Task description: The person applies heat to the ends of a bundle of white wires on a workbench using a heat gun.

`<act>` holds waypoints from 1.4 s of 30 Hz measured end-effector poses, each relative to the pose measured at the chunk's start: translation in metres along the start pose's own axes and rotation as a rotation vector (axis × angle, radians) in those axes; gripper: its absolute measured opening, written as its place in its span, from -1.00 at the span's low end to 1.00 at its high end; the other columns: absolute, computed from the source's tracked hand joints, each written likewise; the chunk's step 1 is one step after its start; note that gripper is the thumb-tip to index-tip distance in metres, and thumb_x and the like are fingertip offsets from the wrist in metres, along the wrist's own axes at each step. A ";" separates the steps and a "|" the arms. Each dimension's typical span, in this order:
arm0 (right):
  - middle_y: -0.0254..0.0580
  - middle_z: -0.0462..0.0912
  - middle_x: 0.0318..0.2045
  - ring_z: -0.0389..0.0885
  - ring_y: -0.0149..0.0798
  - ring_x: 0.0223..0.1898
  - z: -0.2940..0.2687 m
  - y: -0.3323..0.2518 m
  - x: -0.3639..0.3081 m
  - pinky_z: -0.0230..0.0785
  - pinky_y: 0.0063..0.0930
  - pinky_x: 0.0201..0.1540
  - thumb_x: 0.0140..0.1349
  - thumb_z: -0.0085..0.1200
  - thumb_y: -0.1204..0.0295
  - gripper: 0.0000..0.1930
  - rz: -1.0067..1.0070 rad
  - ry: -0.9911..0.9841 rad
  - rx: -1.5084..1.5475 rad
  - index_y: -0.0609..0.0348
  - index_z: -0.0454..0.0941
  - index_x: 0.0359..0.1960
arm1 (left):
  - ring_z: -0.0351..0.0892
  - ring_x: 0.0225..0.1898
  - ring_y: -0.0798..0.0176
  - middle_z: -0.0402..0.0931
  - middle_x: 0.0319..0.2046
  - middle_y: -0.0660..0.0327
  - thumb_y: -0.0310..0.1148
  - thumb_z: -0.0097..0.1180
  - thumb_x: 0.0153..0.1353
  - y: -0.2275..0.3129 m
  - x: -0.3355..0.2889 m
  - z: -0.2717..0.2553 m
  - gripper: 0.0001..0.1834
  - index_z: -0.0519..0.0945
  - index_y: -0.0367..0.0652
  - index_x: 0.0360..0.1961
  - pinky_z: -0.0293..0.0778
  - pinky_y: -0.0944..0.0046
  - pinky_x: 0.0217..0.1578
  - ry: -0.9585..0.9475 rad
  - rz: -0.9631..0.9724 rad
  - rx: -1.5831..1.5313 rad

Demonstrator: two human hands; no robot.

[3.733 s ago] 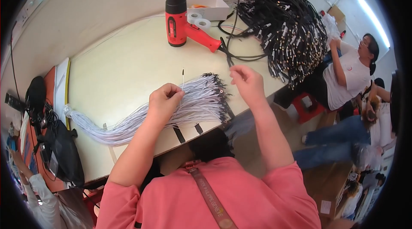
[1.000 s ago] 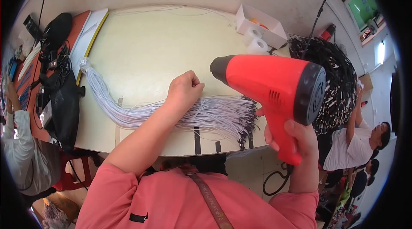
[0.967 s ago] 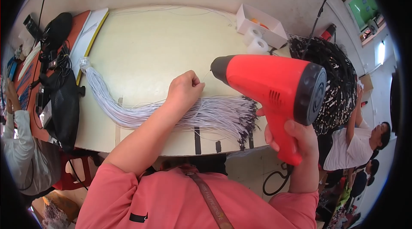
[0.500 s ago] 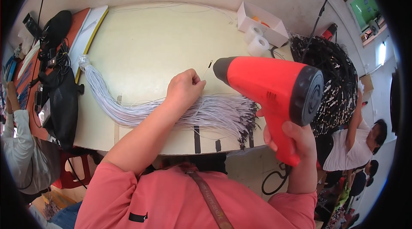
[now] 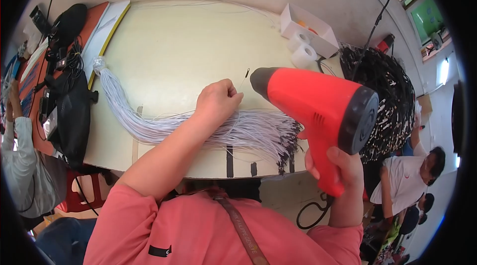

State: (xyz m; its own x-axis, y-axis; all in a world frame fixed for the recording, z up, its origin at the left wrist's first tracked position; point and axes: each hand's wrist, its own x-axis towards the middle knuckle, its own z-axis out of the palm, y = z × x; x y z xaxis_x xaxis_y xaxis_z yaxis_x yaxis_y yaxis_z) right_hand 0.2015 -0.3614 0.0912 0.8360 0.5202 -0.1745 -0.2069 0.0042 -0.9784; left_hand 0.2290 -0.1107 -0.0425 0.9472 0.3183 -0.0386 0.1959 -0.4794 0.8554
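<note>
My right hand (image 5: 344, 165) is wrapped round the handle of a red heat gun (image 5: 310, 93) with a black nozzle and black rear cap. The nozzle faces left, close to a small black sleeve (image 5: 247, 72) at the end of a thin white wire (image 5: 243, 85). Thumb and fingers of my left hand (image 5: 218, 100) pinch that wire, just above the table. Under my left forearm lies a long bundle of white wires (image 5: 129, 111). Its left end is gathered in clear wrap, and black tips (image 5: 289, 150) fan out at its right end.
A white box (image 5: 310, 29) with orange items and two white rolls (image 5: 304, 56) stand at the back right. A heap of black cables (image 5: 380, 101) lies at the right. Black bags (image 5: 74, 121) and a yellow-edged board (image 5: 109, 31) are at the left. Other people sit on both sides.
The view has shifted slightly. My left hand still pinches the wire and my right still holds the heat gun, its nozzle near the black sleeve. A person at the right has moved.
</note>
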 end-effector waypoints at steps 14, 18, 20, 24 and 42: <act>0.26 0.46 -0.13 0.49 -0.23 -0.66 -0.001 0.004 0.003 0.28 -0.54 -0.71 0.03 0.21 0.22 -0.25 0.023 -0.008 0.027 0.46 0.16 0.15 | 0.47 -0.52 0.24 0.49 -0.61 0.17 -0.28 0.20 0.02 -0.001 0.002 0.003 -0.75 0.50 -0.26 -0.56 0.40 0.25 -0.44 0.015 0.032 0.030; 0.26 0.46 -0.13 0.48 -0.24 -0.67 0.000 0.005 0.003 0.27 -0.56 -0.72 0.05 0.18 0.17 -0.25 0.028 -0.019 -0.004 0.46 0.16 0.15 | 0.57 -0.40 0.06 0.57 -0.54 0.09 -0.28 0.18 -0.01 0.000 0.001 -0.001 -0.80 0.55 -0.21 -0.54 0.46 0.14 -0.34 -0.018 -0.011 0.036; 0.26 0.46 -0.14 0.47 -0.25 -0.67 0.001 0.005 0.003 0.26 -0.56 -0.72 0.05 0.17 0.16 -0.24 0.025 -0.015 -0.005 0.47 0.16 0.14 | 0.48 -0.52 0.24 0.50 -0.61 0.17 -0.28 0.20 0.01 -0.002 0.002 0.001 -0.75 0.50 -0.26 -0.56 0.40 0.25 -0.44 0.004 0.021 0.019; 0.26 0.46 -0.15 0.46 -0.26 -0.69 0.004 0.005 0.002 0.26 -0.56 -0.72 0.05 0.17 0.13 -0.23 -0.008 0.012 -0.018 0.49 0.16 0.14 | 0.48 -0.53 0.24 0.50 -0.61 0.16 -0.28 0.20 0.01 -0.004 0.002 0.002 -0.75 0.51 -0.26 -0.56 0.40 0.25 -0.44 0.009 0.030 0.030; 0.22 0.47 -0.15 0.49 -0.23 -0.65 0.001 0.009 0.002 0.29 -0.54 -0.70 -0.01 0.24 0.19 -0.24 0.021 0.025 0.050 0.49 0.20 0.10 | 0.47 -0.54 0.27 0.50 -0.63 0.16 -0.27 0.22 0.01 -0.001 0.003 0.001 -0.74 0.52 -0.27 -0.56 0.40 0.26 -0.45 0.002 -0.003 0.003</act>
State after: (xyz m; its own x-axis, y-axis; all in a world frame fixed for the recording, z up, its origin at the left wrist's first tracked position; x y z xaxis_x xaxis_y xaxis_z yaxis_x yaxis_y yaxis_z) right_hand 0.2009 -0.3598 0.0822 0.8437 0.4989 -0.1982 -0.2493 0.0370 -0.9677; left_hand 0.2316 -0.1099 -0.0440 0.9462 0.3210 -0.0403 0.1995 -0.4810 0.8537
